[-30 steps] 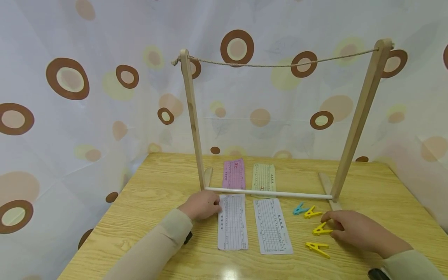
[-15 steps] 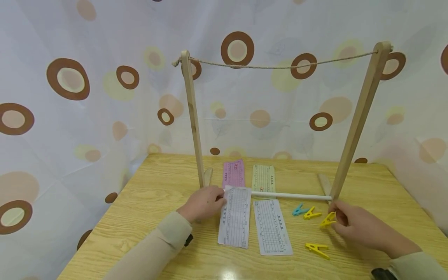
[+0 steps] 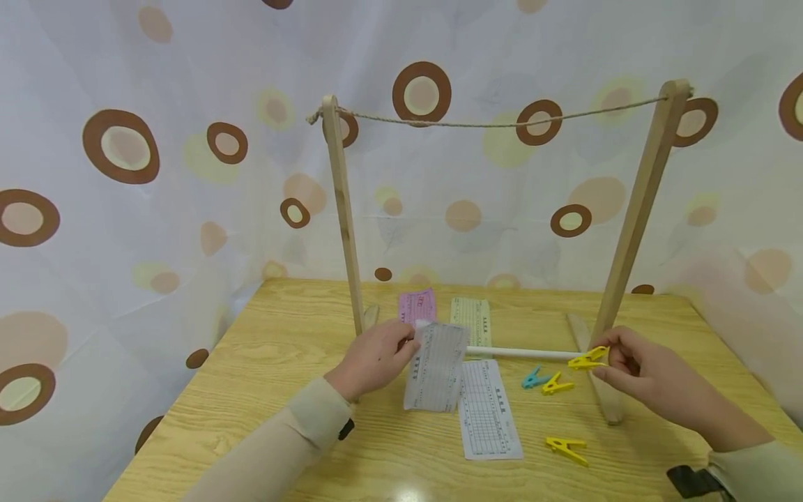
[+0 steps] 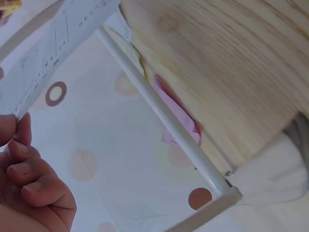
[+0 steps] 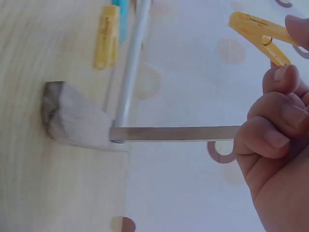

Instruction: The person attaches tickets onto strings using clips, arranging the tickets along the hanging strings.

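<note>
My left hand [image 3: 376,355] pinches a white printed paper slip [image 3: 437,369] by its upper left corner; the slip hangs tilted above the table. In the left wrist view the slip [image 4: 48,53] sits between thumb and forefinger. My right hand [image 3: 659,380] pinches a yellow clothespin [image 3: 587,358] by its handle ends, beside the right post; the right wrist view shows the clothespin [image 5: 260,36] between thumb and fingers. A second white slip [image 3: 489,411] lies flat on the table. Nearby lie a blue clothespin [image 3: 534,378], a yellow one close to it, and another yellow clothespin [image 3: 567,450] nearer the front.
A wooden frame has a left post [image 3: 343,216], a right post [image 3: 640,209], a sagging string [image 3: 464,125] across the top and a white rod [image 3: 533,353] low down. Behind the rod lie a pink slip [image 3: 417,305] and a pale yellow slip [image 3: 472,314]. A patterned curtain hangs behind.
The left hand has lifted the white slip off the table, moving it right and upward. The right hand has picked up a yellow clothespin and raised it.
</note>
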`<state>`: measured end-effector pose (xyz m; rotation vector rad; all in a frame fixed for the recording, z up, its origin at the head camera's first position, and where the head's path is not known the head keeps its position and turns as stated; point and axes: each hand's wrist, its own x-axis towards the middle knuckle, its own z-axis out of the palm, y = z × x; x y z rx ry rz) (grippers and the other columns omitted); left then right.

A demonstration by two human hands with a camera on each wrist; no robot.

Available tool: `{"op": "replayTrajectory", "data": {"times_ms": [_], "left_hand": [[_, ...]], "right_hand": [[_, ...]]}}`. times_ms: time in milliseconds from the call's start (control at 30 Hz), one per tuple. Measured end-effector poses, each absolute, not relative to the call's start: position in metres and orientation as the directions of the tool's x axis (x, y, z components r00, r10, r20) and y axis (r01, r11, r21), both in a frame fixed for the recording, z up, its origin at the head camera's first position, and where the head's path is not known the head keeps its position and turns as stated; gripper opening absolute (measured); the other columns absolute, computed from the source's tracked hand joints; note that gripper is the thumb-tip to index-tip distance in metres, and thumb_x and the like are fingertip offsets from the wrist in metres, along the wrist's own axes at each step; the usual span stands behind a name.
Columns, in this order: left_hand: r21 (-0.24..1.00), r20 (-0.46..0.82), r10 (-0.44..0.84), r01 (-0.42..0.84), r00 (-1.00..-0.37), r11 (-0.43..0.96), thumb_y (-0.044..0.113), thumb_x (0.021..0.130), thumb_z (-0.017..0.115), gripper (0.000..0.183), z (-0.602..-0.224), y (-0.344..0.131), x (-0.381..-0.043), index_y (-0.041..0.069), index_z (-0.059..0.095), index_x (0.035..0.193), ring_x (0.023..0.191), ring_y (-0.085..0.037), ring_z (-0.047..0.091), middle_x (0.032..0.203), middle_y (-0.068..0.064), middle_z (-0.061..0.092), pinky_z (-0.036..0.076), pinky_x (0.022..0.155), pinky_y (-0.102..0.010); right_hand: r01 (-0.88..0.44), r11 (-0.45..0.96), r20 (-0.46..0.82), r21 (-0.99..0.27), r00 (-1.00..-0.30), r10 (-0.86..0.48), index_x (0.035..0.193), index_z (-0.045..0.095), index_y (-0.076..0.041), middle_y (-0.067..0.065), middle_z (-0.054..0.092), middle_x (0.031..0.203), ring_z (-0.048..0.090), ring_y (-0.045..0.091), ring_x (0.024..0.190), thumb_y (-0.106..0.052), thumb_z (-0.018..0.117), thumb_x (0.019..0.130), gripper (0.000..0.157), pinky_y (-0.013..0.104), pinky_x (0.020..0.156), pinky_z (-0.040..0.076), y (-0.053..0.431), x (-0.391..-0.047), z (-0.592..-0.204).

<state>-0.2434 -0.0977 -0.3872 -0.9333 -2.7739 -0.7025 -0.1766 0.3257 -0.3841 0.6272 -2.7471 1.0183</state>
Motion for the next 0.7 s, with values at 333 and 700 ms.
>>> {"op": "replayTrajectory", "data": {"times_ms": [333, 700], "left_hand": [[0.483, 0.383, 0.528, 0.652, -0.758, 0.584, 0.021, 0.103, 0.061, 0.031, -0.368, -0.078, -0.241, 0.017, 0.050, 0.074, 0.057, -0.007, 0.039, 0.065, 0.006, 0.046, 0.033, 0.052, -0.023], [0.477, 0.425, 0.540, 0.687, -0.726, 0.548, 0.024, 0.104, 0.059, 0.025, -0.339, -0.060, -0.247, 0.018, 0.058, 0.080, 0.055, -0.007, 0.039, 0.068, 0.006, 0.050, 0.033, 0.050, -0.023]], "right_hand": [[-0.489, 0.699, 0.448, -0.522, -0.854, -0.263, 0.125, 0.054, -0.005, -0.002, 0.046, 0.073, 0.037, 0.014, 0.052, -0.004, 0.068, 0.097, 0.032, 0.029, 0.048, 0.032, 0.332, -0.172, -0.341], [-0.457, 0.787, 0.568, -0.415, -0.806, -0.168, 0.125, 0.064, -0.009, 0.000, 0.048, 0.077, 0.037, 0.013, 0.057, -0.008, 0.072, 0.095, 0.031, 0.027, 0.050, 0.029, 0.328, -0.171, -0.284]]}}
